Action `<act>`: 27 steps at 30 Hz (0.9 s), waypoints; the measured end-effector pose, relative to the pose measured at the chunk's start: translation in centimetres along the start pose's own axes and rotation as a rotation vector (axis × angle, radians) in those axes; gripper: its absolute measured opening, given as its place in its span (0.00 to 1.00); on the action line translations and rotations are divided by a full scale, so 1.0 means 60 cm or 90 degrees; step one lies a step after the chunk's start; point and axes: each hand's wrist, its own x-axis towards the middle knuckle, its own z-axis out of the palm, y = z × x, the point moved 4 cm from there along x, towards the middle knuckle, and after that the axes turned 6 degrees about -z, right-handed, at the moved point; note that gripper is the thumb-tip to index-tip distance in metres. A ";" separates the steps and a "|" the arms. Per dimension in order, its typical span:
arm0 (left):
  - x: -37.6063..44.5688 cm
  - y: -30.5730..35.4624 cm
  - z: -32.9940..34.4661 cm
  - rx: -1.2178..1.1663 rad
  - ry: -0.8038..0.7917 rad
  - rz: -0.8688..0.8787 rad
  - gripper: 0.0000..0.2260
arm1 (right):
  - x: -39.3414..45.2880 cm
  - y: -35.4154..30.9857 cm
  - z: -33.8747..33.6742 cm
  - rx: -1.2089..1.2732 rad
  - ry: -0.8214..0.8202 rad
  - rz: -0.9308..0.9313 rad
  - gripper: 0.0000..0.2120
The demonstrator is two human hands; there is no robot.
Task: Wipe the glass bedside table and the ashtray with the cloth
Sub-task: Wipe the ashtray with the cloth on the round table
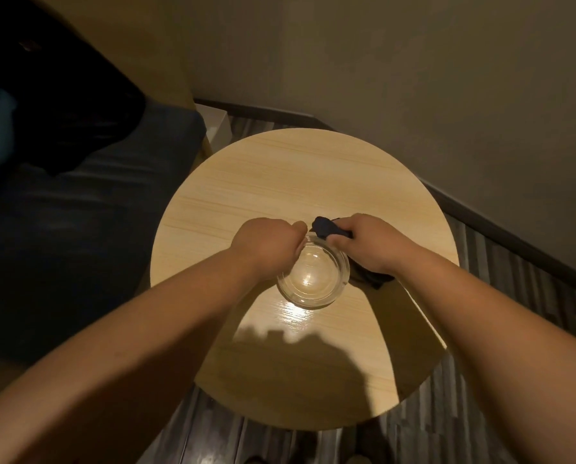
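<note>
A clear round glass ashtray point(313, 279) stands near the middle of a round, light wood-grain bedside table point(280, 182). My left hand point(266, 242) grips the ashtray's far-left rim. My right hand point(367, 246) is closed on a dark cloth point(326, 227) at the ashtray's far-right rim. One end of the cloth pokes out past my fingers and the rest hangs under my wrist onto the tabletop.
A dark blue bed or sofa cushion point(79, 229) with a black garment point(62, 95) lies left of the table. A beige wall point(414, 78) with a dark skirting board runs behind and to the right. Dark striped flooring point(501, 413) surrounds the table.
</note>
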 end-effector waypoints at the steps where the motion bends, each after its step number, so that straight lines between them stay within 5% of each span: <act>1: -0.003 0.001 0.002 0.000 0.008 -0.013 0.13 | -0.001 -0.001 0.000 0.015 0.005 0.010 0.08; 19: -0.024 0.014 0.011 -0.075 0.014 -0.283 0.08 | -0.107 0.010 0.106 0.271 0.371 0.236 0.15; 27: -0.024 0.015 0.004 -0.056 0.016 -0.269 0.09 | -0.140 0.000 0.127 0.380 0.347 0.216 0.16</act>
